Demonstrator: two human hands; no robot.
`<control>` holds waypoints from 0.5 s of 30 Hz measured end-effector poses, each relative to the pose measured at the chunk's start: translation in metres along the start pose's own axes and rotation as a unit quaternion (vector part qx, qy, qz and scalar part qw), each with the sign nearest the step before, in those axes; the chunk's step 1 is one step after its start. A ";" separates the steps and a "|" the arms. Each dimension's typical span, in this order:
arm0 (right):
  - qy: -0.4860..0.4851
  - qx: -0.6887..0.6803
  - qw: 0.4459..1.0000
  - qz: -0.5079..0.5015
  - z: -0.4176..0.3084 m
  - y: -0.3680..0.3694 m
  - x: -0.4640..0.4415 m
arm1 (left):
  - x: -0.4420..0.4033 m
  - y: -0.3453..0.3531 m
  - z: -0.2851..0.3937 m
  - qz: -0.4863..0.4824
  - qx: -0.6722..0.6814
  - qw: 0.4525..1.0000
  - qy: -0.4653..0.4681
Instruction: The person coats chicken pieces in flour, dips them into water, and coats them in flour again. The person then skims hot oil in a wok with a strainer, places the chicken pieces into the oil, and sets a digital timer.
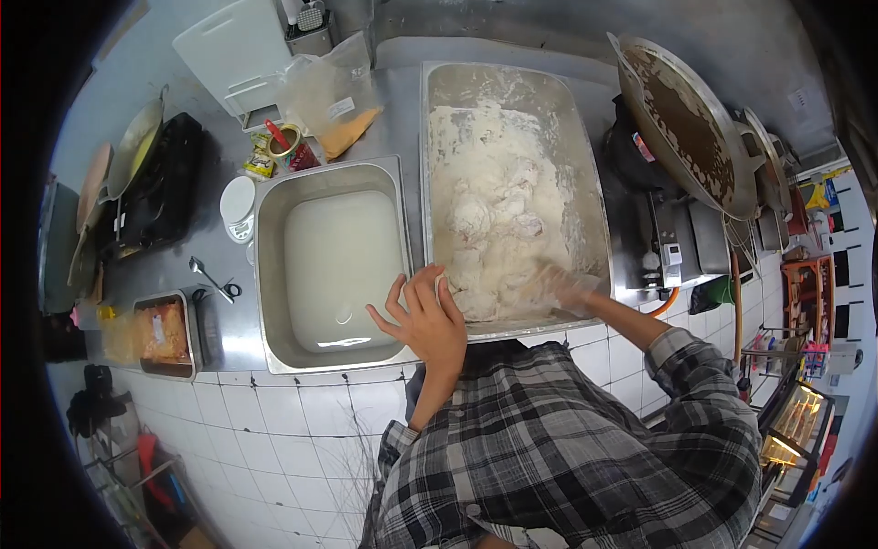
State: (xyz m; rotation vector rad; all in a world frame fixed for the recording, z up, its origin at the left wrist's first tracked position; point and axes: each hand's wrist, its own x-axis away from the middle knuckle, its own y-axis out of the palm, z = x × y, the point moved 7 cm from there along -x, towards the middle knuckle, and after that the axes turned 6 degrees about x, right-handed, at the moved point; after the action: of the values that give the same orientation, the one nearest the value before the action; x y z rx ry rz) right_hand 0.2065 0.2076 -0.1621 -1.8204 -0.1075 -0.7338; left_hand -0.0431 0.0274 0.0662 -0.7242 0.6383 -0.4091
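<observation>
A large metal tray (578, 137) holds white flour (485, 137) with several flour-coated pieces, which look like chicken (471, 220). Over the gap between this tray and a deep metal pan of cloudy liquid (331, 265), my left hand (428, 316) is raised with its fingers spread, holding nothing. Whether its fingertips touch the tray's rim I cannot tell. My right hand (562, 289) is down at the near right part of the flour, beside the coated pieces. Motion smears it, and what looks like a clear plastic glove covers it, so its fingers do not show.
At the right stands a big wok (681, 128) on a stove. Left of the pan are a white kitchen scale (238, 203), scissors (216, 279), a can (291, 151) and a plastic bag (329, 87). A black burner (160, 183) and a tray of packed food (166, 334) lie farther left.
</observation>
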 end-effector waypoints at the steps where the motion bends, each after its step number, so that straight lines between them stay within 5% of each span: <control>1: -0.001 -0.048 0.998 0.048 -0.018 -0.011 -0.004 | 0.001 0.000 -0.001 -0.002 -0.002 1.000 0.000; 7: -0.031 -0.149 0.964 0.217 -0.044 -0.055 -0.021 | 0.002 0.002 -0.001 -0.026 -0.008 1.000 0.004; 15: -0.111 -0.007 0.992 0.056 -0.027 -0.123 0.013 | 0.001 0.001 0.000 -0.012 -0.001 1.000 0.009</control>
State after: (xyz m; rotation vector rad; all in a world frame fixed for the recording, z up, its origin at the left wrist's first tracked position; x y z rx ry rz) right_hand 0.1539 0.2267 -0.0482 -1.9008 -0.1452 -0.4520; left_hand -0.0421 0.0273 0.0654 -0.7317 0.6473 -0.4365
